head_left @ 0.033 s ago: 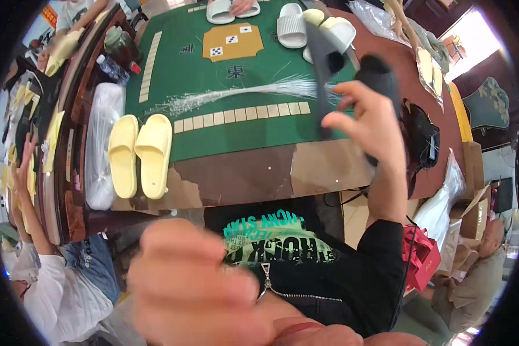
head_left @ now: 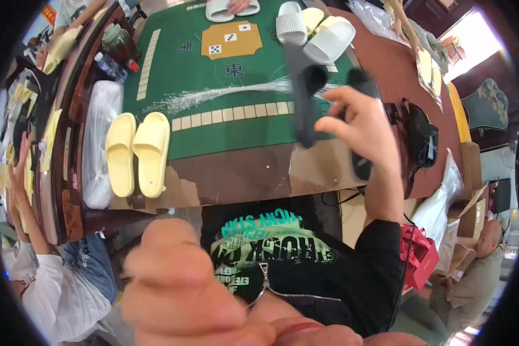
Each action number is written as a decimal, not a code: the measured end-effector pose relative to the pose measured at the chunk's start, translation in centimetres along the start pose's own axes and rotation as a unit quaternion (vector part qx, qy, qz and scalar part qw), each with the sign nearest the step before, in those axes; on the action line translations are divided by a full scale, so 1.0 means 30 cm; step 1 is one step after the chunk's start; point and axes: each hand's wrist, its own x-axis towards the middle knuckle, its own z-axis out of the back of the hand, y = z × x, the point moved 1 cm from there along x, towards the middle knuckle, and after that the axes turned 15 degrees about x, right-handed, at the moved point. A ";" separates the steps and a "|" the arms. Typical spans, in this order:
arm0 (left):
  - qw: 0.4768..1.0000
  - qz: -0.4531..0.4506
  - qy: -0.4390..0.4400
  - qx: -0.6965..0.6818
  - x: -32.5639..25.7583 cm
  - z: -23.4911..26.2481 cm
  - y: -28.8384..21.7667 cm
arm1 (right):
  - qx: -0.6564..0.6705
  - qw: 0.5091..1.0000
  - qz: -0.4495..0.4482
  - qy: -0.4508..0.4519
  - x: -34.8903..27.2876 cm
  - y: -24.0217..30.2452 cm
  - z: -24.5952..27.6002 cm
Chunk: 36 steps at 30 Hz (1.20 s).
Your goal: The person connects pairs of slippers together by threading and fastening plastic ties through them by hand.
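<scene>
**Student:** Where is the dark slipper pair?

**Tutor:** Over the right end of the green mat (head_left: pixel 213 141), apparently in the air. The left slipper (head_left: pixel 303 118) overlaps the mat's right part; the right slipper (head_left: pixel 361 167) lies partly hidden, crossing the near right corner.

**Student:** And each hand?

**Tutor:** Right hand (head_left: pixel 363 121): above the mat's right end, between the slippers in view, thumb and fingers parted in a half-open curve, nothing visible in the gap. Contact with the right slipper cannot be told. Left hand (head_left: pixel 181 282): well nearer than the mat, fingers curled, blurred; whether it grips anything cannot be told.

**Student:** How should such slippers handle?

**Tutor:** Judged by form: light, springy, not fragile, bending at the sole, perhaps slightly slick. Best hold: the strap, or the sole's sides at mid-length.

**Student:** Their appearance?

**Tutor:** Dark grey to black, long flat soles, a broad rounded strap on the left one; edges smeared, surface detail unreadable. Compare the pale yellow slippers (head_left: pixel 120 155) at the mat's near left corner, on the desk (head_left: pixel 236 179), sharp-edged and open-toed. A bundle of clear strands (head_left: pixel 207 98) lies across the mat.
</scene>
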 end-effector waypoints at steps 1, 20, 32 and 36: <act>0.994 -0.047 -0.040 0.091 -0.014 -0.004 -0.011 | 0.013 1.000 -0.022 0.017 -0.009 -0.038 -0.017; 0.859 0.261 0.387 0.208 -0.542 -0.296 0.506 | 0.040 0.981 -0.190 -0.031 -0.060 -0.303 -0.226; 0.864 0.371 0.341 -0.022 -0.511 -0.404 0.339 | 0.112 0.960 -0.251 -0.058 -0.129 -0.386 -0.285; 0.832 0.356 0.384 -0.182 -0.479 -0.433 0.328 | 0.115 0.950 -0.268 -0.107 -0.152 -0.473 -0.273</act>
